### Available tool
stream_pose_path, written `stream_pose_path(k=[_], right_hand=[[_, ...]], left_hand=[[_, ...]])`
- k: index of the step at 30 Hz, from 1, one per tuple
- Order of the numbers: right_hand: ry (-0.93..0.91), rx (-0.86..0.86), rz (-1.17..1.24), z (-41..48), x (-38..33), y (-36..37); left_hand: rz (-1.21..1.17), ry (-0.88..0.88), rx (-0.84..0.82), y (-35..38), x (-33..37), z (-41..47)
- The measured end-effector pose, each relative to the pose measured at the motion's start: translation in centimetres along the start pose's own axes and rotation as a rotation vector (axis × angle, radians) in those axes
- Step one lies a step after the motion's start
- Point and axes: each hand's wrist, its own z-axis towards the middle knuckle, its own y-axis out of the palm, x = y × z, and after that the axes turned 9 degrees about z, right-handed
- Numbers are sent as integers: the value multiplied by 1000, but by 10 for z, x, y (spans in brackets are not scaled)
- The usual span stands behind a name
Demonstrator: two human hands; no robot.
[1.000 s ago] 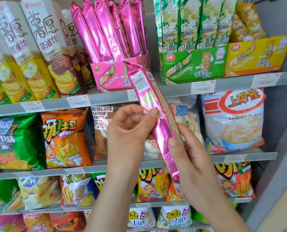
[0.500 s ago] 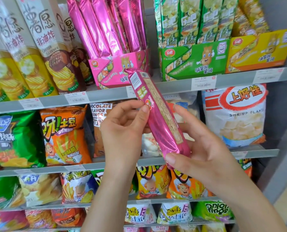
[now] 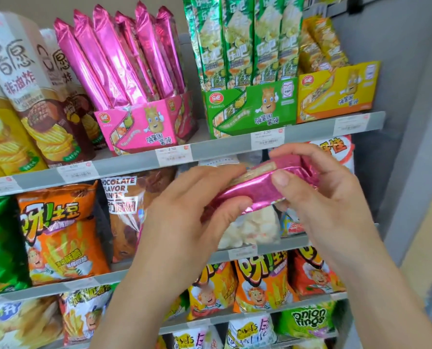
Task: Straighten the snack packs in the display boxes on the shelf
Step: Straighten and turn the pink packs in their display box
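I hold one long pink foil snack pack (image 3: 255, 188) nearly level in front of the second shelf. My left hand (image 3: 184, 210) grips its left end with thumb under and fingers over. My right hand (image 3: 318, 195) pinches its right end. Above, on the top shelf, the pink display box (image 3: 144, 124) holds several pink packs (image 3: 114, 59) that lean to the left. Beside it stand a green display box (image 3: 250, 107) with upright green packs (image 3: 237, 41) and a yellow display box (image 3: 338, 91) with yellow packs (image 3: 320, 44).
Tall crisp cartons (image 3: 26, 96) lean at the top left. Bags of crisps and rings fill the lower shelves (image 3: 58, 233). The grey shelf edge (image 3: 222, 147) carries price tags. A grey upright (image 3: 411, 122) closes off the right side.
The pink pack has turned from a steep upright tilt to nearly level. Both hands moved to its ends, and the view shifted left and down a little.
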Motion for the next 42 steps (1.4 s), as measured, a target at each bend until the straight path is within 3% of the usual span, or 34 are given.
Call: stream_pose_path(k=[5,9,14,18,21,25,28,30,34,37,42], right_hand=[[-19,60,-165,4,-15,-15],[-95,69,-106,5,-16,-16],[-200,117,-107,2,-8,-10],[-182,114,-58,6,-4,-13],[-10,12,200,14,-7,-20],[333,-352,37,26,-13,-22],[528,-551,80,32,-12,-13],[452,-514,59,37,-8,-2],[250,-324,14,45,6,18],[138,-169,-113,49,16,27],[-95,-4,-444,59,24,47]], left_hand=[[-54,-58,125,6,-2,-5],[-79,-70,199,9,-1,-6],[-120,-87,172,9,3,-6],[-101,-42,133,6,4,-4],[33,106,168,-1,0,2],[263,481,248,-8,-8,19],[361,598,283,-13,-22,31],[393,559,327,-15,-29,40],[442,304,428,-33,-40,58],[320,126,413,-58,-58,69],[-591,-226,188,-86,-73,94]])
